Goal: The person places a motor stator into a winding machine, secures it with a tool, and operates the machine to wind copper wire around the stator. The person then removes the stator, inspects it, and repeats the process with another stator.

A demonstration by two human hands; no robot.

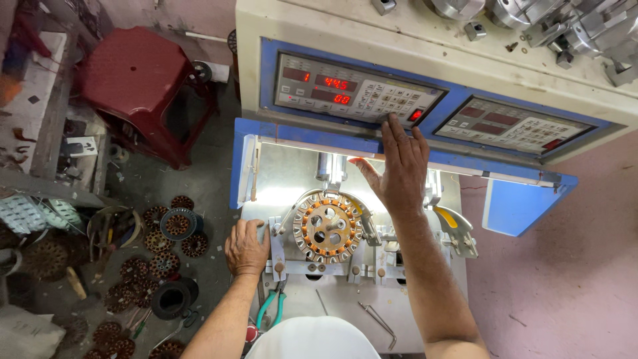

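Observation:
My right hand (399,166) reaches up to the left control panel (355,90) of a winding machine, fingers spread, fingertips on the keypad near a lit red button. My left hand (246,247) rests curled on the front left edge of the machine bed (286,179), beside the clamp holding a round stator core (327,227) with orange slot liners. The stator sits upright in its fixture under a bright lamp. Neither hand holds a loose object.
A second control panel (512,126) lies to the right. Green-handled pliers (271,307) and a metal hook tool (379,322) lie on the bed. Several wound stators (163,249) cover the floor at left, beside a red plastic stool (136,83). Metal parts (565,26) sit on top.

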